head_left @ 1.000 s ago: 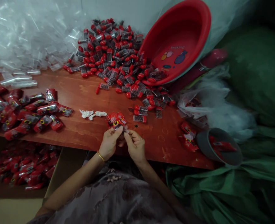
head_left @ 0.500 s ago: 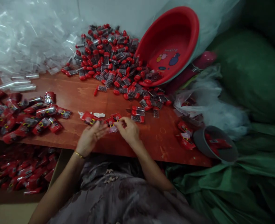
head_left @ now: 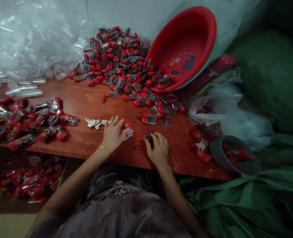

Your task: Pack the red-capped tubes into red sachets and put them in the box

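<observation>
My left hand [head_left: 112, 135] is open over the table, fingers spread, next to a flat red printed wrapper [head_left: 128, 126]. Its fingertips hide part of that wrapper; whether they touch it I cannot tell. Small white pieces [head_left: 93, 123] lie just left of the fingers. My right hand [head_left: 159, 148] is closed on a small clear container [head_left: 148, 137] with dark contents, its other end hidden by the fingers. Above the right hand, red-capped clear containers [head_left: 148, 118] of similar look lie on the tabletop.
A large heap of red-capped containers [head_left: 116, 62] spills from a tilted red basin [head_left: 193, 36]. Red wrapped packs [head_left: 47, 132] pile up on the left, with more in a box [head_left: 29, 178] below. Clear plastic sleeves [head_left: 24, 91] lie behind; a grey bowl [head_left: 217, 153] stands right.
My right hand has moved right, off the red wrapper, and now holds a small container. My left hand has moved right to the wrapper. The red pack beside the white pieces is gone from there.
</observation>
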A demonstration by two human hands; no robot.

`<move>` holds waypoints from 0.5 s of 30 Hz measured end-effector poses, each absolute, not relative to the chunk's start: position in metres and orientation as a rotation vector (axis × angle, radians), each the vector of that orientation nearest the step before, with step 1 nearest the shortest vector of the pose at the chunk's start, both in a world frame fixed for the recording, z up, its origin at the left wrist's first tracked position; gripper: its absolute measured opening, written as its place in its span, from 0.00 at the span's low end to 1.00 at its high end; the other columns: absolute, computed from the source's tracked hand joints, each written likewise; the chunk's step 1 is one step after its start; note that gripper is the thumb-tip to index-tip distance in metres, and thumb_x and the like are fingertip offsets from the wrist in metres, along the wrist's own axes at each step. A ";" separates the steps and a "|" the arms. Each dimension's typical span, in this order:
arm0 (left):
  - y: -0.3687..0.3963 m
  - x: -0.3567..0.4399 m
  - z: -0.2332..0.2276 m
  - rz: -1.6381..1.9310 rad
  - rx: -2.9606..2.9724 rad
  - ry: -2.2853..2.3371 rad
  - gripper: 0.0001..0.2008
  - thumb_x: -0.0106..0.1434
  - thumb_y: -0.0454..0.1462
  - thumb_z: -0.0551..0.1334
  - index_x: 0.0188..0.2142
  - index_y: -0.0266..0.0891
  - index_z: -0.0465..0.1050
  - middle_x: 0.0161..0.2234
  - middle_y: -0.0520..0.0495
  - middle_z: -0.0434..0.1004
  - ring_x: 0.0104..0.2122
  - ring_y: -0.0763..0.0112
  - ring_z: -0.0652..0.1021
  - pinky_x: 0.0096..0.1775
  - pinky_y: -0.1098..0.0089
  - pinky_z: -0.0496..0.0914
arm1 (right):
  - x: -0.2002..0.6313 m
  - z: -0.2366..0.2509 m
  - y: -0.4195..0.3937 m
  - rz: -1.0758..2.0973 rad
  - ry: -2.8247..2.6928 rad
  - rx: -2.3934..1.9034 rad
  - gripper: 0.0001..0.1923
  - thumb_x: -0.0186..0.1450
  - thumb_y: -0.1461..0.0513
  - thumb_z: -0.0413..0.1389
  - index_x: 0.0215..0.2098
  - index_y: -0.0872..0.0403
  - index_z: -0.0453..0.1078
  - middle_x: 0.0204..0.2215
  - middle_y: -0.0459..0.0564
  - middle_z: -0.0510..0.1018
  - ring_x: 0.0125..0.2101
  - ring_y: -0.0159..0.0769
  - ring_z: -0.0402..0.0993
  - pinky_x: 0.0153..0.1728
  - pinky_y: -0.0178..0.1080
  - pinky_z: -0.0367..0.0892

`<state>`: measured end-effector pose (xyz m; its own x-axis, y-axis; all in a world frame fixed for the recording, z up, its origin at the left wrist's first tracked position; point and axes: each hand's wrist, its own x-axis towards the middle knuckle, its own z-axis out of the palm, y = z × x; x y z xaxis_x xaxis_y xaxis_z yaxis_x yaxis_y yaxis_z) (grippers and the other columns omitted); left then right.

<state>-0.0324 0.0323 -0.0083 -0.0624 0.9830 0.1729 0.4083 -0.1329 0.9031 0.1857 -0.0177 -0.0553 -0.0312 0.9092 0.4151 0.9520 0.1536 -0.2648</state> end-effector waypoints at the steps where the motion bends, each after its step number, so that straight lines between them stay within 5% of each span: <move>1: 0.036 -0.021 -0.015 1.077 1.751 1.528 0.18 0.51 0.38 0.68 0.43 0.42 0.76 0.59 0.38 0.65 0.62 0.49 0.58 0.62 0.49 0.43 | 0.186 -0.056 -0.019 -0.119 -1.942 -1.759 0.18 0.65 0.56 0.49 0.48 0.58 0.68 0.49 0.60 0.71 0.50 0.46 0.62 0.50 0.47 0.59; 8: 0.049 -0.014 -0.041 0.590 2.260 1.718 0.14 0.60 0.38 0.58 0.45 0.47 0.76 0.59 0.42 0.66 0.64 0.48 0.54 0.60 0.43 0.44 | 0.189 -0.061 -0.013 -0.133 -1.908 -1.675 0.16 0.65 0.57 0.50 0.46 0.58 0.69 0.47 0.60 0.72 0.48 0.46 0.65 0.49 0.48 0.62; 15: 0.038 -0.013 -0.029 0.751 2.238 1.853 0.16 0.64 0.43 0.55 0.46 0.47 0.76 0.58 0.40 0.66 0.62 0.48 0.59 0.59 0.44 0.49 | 0.178 -0.044 -0.022 -0.121 -1.794 -1.515 0.12 0.64 0.60 0.52 0.44 0.54 0.70 0.43 0.56 0.76 0.45 0.43 0.69 0.48 0.46 0.62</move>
